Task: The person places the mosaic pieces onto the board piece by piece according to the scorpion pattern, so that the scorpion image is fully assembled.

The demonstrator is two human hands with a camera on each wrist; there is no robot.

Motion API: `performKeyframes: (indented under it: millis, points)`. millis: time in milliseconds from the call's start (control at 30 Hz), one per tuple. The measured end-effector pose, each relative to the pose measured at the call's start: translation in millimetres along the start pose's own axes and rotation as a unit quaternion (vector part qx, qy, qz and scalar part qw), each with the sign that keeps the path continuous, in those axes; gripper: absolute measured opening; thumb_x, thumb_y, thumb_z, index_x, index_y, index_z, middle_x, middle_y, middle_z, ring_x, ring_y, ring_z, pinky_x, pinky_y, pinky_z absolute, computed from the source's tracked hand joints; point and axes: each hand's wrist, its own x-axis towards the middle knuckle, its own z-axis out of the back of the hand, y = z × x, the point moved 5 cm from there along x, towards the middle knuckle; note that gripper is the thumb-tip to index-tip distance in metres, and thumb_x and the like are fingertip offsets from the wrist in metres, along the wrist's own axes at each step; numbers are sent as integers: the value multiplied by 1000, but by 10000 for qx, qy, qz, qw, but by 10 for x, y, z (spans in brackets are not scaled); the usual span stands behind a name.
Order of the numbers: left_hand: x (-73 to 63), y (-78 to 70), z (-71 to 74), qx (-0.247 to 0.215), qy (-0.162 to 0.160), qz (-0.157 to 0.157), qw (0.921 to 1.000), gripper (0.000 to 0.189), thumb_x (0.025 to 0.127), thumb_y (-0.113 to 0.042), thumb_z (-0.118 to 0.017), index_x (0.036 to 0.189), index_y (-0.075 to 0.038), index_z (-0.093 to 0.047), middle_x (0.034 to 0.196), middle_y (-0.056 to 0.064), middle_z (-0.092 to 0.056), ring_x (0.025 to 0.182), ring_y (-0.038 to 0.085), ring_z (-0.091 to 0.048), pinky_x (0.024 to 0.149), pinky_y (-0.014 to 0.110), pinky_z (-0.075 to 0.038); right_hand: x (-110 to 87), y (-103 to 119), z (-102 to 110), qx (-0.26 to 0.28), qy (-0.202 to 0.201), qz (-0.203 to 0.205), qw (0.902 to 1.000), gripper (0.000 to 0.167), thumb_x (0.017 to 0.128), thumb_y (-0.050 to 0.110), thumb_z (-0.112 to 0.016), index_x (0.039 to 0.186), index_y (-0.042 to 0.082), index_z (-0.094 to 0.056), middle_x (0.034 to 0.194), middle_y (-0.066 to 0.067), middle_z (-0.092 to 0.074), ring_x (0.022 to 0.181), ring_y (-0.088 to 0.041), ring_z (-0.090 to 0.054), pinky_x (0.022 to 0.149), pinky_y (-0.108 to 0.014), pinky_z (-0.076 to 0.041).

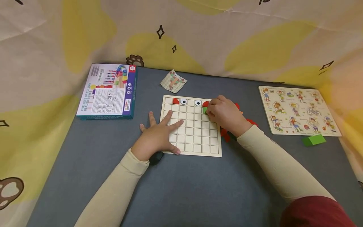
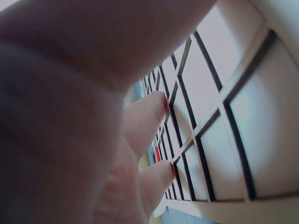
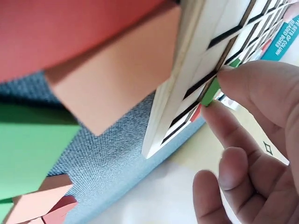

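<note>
A pale wooden grid board (image 1: 197, 138) lies on the dark table. My left hand (image 1: 157, 135) rests over its left side with fingers spread; fingertips (image 2: 161, 175) touch the grid in the left wrist view. Between thumb and forefinger, my right hand (image 1: 227, 113) pinches a green tile (image 3: 212, 92) at the board's upper right squares. Along the top row sit a red tile (image 1: 175, 101), two eye tiles (image 1: 183, 101) and another red tile (image 1: 205, 103), partly hidden by the right hand. Behind the board lies a curled pattern card (image 1: 173, 81).
Loose red (image 1: 226, 135), orange (image 3: 117, 74) and green pieces (image 3: 32, 149) lie right of the board, partly under my right arm. A bead-set box (image 1: 106, 91) stands left, a picture puzzle (image 1: 300, 110) and green block (image 1: 314, 140) right. A black object (image 1: 156, 158) sits by my left wrist.
</note>
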Motion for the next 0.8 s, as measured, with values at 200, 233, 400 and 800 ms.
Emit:
performKeyframes:
  millis: [200,233,400,800]
  points:
    - [-8,-14,12,60,3,22,10000,121,67,-58,-96,167,-42,-29,178,3,6,147,66,23,102,93,-5,-12,-30,16,281,187,-228,9992,4,91,4,-80,90,7,-81,108,-14,-69,95,-34,-59,75,-44,-56]
    - [-9,-17,13,75,7,26,10000,121,67,-59,-96,167,-42,-29,178,3,6,147,66,22,102,93,-5,-18,-35,13,363,229,-273,9987,4,91,4,-81,92,7,-82,108,-14,-68,95,-33,-58,75,-44,-55]
    - [-15,-22,15,95,30,28,9999,121,67,-59,-96,167,-42,-29,178,3,5,147,66,22,102,93,-6,-53,-30,-17,740,327,-398,9959,3,94,5,-80,97,6,-82,109,-14,-66,98,-33,-58,81,-43,-54]
    - [-12,-23,18,101,60,5,9999,122,67,-60,-96,167,-43,-28,178,3,6,147,66,22,102,92,-5,-150,-210,86,1430,324,-922,9849,23,103,11,-68,121,2,-78,121,-16,-65,117,-39,-55,104,-53,-44]
